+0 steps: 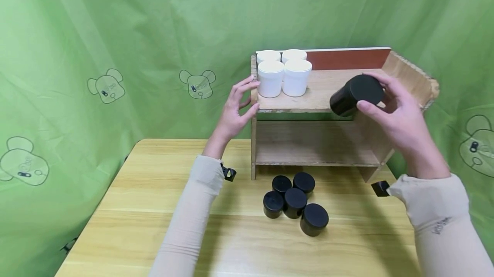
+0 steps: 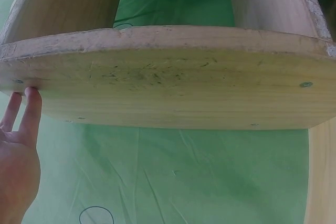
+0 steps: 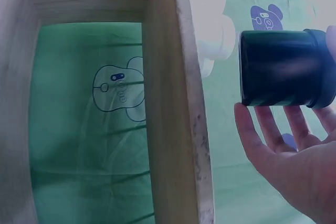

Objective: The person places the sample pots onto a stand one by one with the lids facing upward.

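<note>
My right hand (image 1: pixel 401 114) grips a black lidded jar (image 1: pixel 349 97) by its lid end, tilted, in front of the upper shelf. In the right wrist view this black jar (image 3: pixel 283 67) shows side-on beside the shelf edge, with fingers along it. My left hand (image 1: pixel 235 107) holds the left side panel of the wooden shelf unit (image 1: pixel 254 140) near its top. In the left wrist view, the fingertips of that hand (image 2: pixel 21 150) touch the panel's outer face (image 2: pixel 173 87). Several white lidded jars (image 1: pixel 270 80) stand grouped at the upper shelf's left end, close to my left fingers.
Several black jars (image 1: pixel 295 202) stand bunched on the wooden table (image 1: pixel 173 174) before the unit. The lower shelf (image 1: pixel 308 142) lies beneath the upper one. A raised side panel (image 1: pixel 411 75) bounds the upper shelf at right. A green curtain (image 1: pixel 154 32) hangs behind.
</note>
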`<state>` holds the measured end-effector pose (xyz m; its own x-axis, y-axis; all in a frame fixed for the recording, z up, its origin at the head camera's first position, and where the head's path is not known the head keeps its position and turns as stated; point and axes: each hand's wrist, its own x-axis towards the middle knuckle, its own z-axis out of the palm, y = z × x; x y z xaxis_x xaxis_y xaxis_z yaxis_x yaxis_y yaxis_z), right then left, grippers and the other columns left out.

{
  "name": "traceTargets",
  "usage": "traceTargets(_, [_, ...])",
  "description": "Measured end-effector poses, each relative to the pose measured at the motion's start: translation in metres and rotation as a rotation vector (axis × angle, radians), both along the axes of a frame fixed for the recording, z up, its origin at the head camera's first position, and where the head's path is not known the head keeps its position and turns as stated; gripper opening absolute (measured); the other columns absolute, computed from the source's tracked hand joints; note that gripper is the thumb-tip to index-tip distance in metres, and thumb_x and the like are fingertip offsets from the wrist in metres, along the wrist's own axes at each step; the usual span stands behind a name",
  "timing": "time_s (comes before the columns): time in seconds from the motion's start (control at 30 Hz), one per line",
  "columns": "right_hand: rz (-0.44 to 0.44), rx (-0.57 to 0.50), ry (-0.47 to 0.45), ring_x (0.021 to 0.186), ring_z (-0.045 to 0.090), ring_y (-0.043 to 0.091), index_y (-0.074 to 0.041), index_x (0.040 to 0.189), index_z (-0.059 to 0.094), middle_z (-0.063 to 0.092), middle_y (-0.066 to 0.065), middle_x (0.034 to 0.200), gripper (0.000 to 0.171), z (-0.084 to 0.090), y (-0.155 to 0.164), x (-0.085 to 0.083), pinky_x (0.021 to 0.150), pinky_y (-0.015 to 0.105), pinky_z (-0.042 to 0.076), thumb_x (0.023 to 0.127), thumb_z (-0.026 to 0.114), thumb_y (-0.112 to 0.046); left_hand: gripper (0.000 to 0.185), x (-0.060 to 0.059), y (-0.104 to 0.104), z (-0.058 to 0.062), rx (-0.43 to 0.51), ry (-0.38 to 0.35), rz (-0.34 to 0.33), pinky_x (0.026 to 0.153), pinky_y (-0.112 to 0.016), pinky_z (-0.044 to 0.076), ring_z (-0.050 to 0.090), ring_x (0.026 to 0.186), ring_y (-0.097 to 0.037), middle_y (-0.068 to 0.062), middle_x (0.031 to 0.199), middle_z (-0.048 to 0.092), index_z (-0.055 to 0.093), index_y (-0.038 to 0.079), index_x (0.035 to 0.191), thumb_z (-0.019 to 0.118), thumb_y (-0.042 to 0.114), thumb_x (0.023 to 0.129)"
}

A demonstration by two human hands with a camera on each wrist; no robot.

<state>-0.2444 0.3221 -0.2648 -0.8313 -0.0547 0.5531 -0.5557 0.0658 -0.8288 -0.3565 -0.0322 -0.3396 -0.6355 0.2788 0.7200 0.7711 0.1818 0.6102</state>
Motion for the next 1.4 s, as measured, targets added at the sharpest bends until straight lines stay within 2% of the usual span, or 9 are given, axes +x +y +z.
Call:
traceTargets(0.1, [-0.025,-0.013,-0.003,0.109,0.063,0.012,-0.010,0.143,0.059,0.061,0.003,0.128,0.058,0.007,-0.003,-0.008,0.080,0.009,0.056,0.089,0.071,0.006,0.055,-0.001,0.002,0.001,0.005,-0.009,-0.005,0.116,-0.047,0.051,0.039,0.150,-0.027,-0.001,0.166,0.033,0.049,0.017,0.149,0.066,0.013,0.097])
traceTargets(0.2, [-0.102,0.016,-0.005,0.112,0.063,0.009,-0.013,0.143,0.060,0.061,-0.001,0.128,0.056,0.012,-0.004,-0.016,0.081,0.007,0.054,0.090,0.074,0.001,0.055,-0.001,0.004,0.000,0.000,-0.020,-0.008,0.116,-0.045,0.051,0.038,0.151,-0.027,-0.001,0.166,0.033,0.049,0.016,0.149,0.066,0.014,0.097])
traceTargets(0.33, [-0.218,0.097,-0.025,0.112,0.060,0.007,-0.018,0.144,0.059,0.061,-0.007,0.126,0.055,0.017,-0.003,-0.029,0.081,0.007,0.050,0.092,0.075,-0.009,0.054,-0.002,0.005,-0.003,-0.011,-0.015,-0.006,0.117,-0.044,0.050,0.038,0.151,-0.026,0.000,0.166,0.033,0.048,0.017,0.150,0.065,0.014,0.098])
traceTargets(0.53, [-0.320,0.206,-0.037,0.106,0.058,0.006,-0.020,0.147,0.057,0.059,-0.012,0.121,0.055,0.026,-0.007,-0.052,0.080,0.009,0.048,0.094,0.075,-0.022,0.055,-0.004,0.004,-0.004,-0.002,0.007,-0.001,0.116,-0.045,0.050,0.038,0.150,-0.026,0.000,0.166,0.033,0.049,0.018,0.150,0.065,0.013,0.098])
traceTargets(0.73, [-0.342,0.191,-0.123,0.105,0.056,0.008,-0.019,0.149,0.053,0.055,-0.010,0.119,0.060,0.033,-0.020,-0.076,0.080,0.008,0.055,0.094,0.075,-0.032,0.056,-0.003,0.003,-0.003,0.007,-0.014,-0.007,0.116,-0.047,0.051,0.037,0.151,-0.028,-0.003,0.166,0.033,0.049,0.016,0.149,0.066,0.011,0.096])
traceTargets(0.97, [-0.375,0.212,-0.196,0.113,0.050,0.011,-0.019,0.154,0.047,0.050,-0.004,0.131,0.068,0.027,-0.036,-0.102,0.084,0.008,0.056,0.095,0.072,-0.042,0.055,-0.004,-0.001,-0.005,-0.013,-0.004,0.015,0.116,-0.044,0.051,0.038,0.151,-0.026,-0.001,0.166,0.033,0.049,0.017,0.149,0.065,0.014,0.097])
traceTargets(1.13, [-0.406,0.250,-0.191,0.115,0.047,0.010,-0.020,0.155,0.045,0.051,-0.001,0.133,0.070,0.028,-0.043,-0.113,0.095,0.017,0.052,0.095,0.070,-0.047,0.054,-0.004,-0.002,-0.006,-0.016,0.017,0.013,0.115,-0.043,0.051,0.038,0.150,-0.025,0.000,0.166,0.033,0.048,0.018,0.150,0.064,0.018,0.098])
traceTargets(1.23, [-0.424,0.261,-0.166,0.114,0.048,0.010,-0.019,0.156,0.043,0.052,0.006,0.140,0.071,0.026,-0.048,-0.120,0.100,0.021,0.050,0.096,0.069,-0.048,0.054,-0.004,-0.001,-0.005,-0.015,0.017,0.009,0.115,-0.043,0.051,0.039,0.150,-0.025,-0.001,0.166,0.033,0.048,0.017,0.150,0.064,0.018,0.098])
traceTargets(1.4, [-0.459,0.258,-0.098,0.114,0.049,0.011,-0.018,0.159,0.037,0.048,0.015,0.152,0.074,0.016,-0.055,-0.132,0.099,0.020,0.046,0.097,0.068,-0.043,0.054,-0.003,-0.001,-0.004,-0.012,0.016,0.010,0.115,-0.042,0.051,0.039,0.150,-0.025,0.000,0.166,0.033,0.048,0.017,0.150,0.065,0.017,0.098])
